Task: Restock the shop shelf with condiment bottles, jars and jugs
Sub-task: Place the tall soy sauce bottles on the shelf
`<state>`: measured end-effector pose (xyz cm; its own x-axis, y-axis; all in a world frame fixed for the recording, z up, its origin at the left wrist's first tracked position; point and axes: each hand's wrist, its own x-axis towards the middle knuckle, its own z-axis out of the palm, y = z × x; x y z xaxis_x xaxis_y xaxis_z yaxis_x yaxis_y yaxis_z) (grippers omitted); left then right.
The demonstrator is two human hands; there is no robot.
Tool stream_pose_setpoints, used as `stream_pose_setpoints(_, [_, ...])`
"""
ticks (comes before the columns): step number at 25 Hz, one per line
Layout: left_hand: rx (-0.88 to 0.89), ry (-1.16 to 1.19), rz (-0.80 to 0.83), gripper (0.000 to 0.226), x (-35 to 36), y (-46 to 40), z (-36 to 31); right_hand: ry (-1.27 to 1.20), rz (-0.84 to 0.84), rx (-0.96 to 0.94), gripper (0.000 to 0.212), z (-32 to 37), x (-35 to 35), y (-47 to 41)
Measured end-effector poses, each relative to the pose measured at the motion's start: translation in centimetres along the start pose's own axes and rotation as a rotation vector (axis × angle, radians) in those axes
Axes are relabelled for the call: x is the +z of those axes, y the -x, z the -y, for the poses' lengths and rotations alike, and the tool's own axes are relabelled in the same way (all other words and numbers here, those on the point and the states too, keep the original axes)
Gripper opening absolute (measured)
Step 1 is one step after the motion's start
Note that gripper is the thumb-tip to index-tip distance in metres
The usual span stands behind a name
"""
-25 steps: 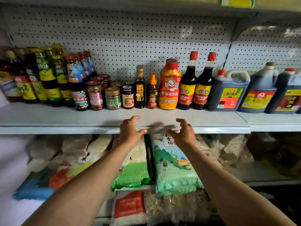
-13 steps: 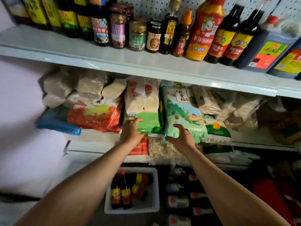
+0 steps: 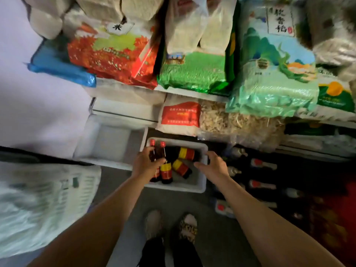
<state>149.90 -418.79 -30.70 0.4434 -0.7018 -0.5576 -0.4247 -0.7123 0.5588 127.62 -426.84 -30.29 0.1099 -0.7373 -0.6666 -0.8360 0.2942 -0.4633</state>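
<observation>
A white bin point(image 3: 200, 186) stands on the floor below the shelves. It holds several dark condiment bottles with red caps and red-and-yellow labels: two upright at its left, two lying flat point(image 3: 185, 153). My left hand point(image 3: 146, 163) is in the bin, its fingers curled round the shoulder of the left upright bottle point(image 3: 152, 144), with the thumb across the neighbouring bottle point(image 3: 166, 171). My right hand point(image 3: 212, 166) hovers over the bin's right rim, fingers spread, holding nothing.
Bags of rice point(image 3: 194, 72) and grain fill the lower shelves above the bin. A second white bin point(image 3: 92, 139) sits to the left, a white basket point(image 3: 48, 191) nearer left. More bottles point(image 3: 263, 164) lie on the dark floor to the right. My feet point(image 3: 171, 226) stand just behind.
The view has swung down from the condiment shelf to the floor. Both hands dropped from the shelf edge to the bin, and the left one has closed on a bottle.
</observation>
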Motion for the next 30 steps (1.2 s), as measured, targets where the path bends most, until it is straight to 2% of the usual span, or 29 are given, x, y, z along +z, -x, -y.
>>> stream_pose_setpoints(6, [-0.184,0.104,0.045,0.057,8.4,-5.3,11.1,-0.068,0.092,0.085,0.059,-5.7,10.6,-8.1])
stream_pose_setpoints(13, [-0.324,0.223,0.062,0.056,18.1,-15.5,21.8,-0.251,0.198,0.076,0.056,-11.5,25.0,-20.6])
stream_pose_setpoints(15, [-0.343,0.27,0.061,0.058,20.2,-18.8,23.6,-0.318,0.202,0.064,0.056,-12.3,28.2,-24.0])
stream_pose_setpoints(18, [-0.282,0.337,-0.007,0.055,23.9,-23.7,26.9,-0.388,0.163,0.006,0.06,-14.2,33.6,-29.3])
stream_pose_setpoints(21, [-0.246,0.297,-0.079,0.088,27.9,-26.8,30.3,-0.422,0.08,-0.07,0.072,-16.9,38.3,-32.3])
stream_pose_setpoints(22, [-0.236,0.332,-0.094,0.093,28.7,-27.4,31.0,-0.418,0.051,-0.095,0.08,-17.4,39.2,-32.6])
stream_pose_setpoints(23, [-0.22,0.388,-0.089,0.088,28.9,-27.5,31.2,-0.406,0.03,-0.127,0.088,-17.5,39.6,-32.7])
stream_pose_setpoints(26, [-0.228,0.59,-0.049,0.052,28.8,-27.9,31.9,-0.331,-0.007,-0.148,0.104,-17.5,40.1,-33.0])
stream_pose_setpoints(30, [-0.213,0.752,0.041,0.034,28.1,-28.4,32.7,-0.337,-0.009,-0.167,0.101,-18.2,40.1,-33.0])
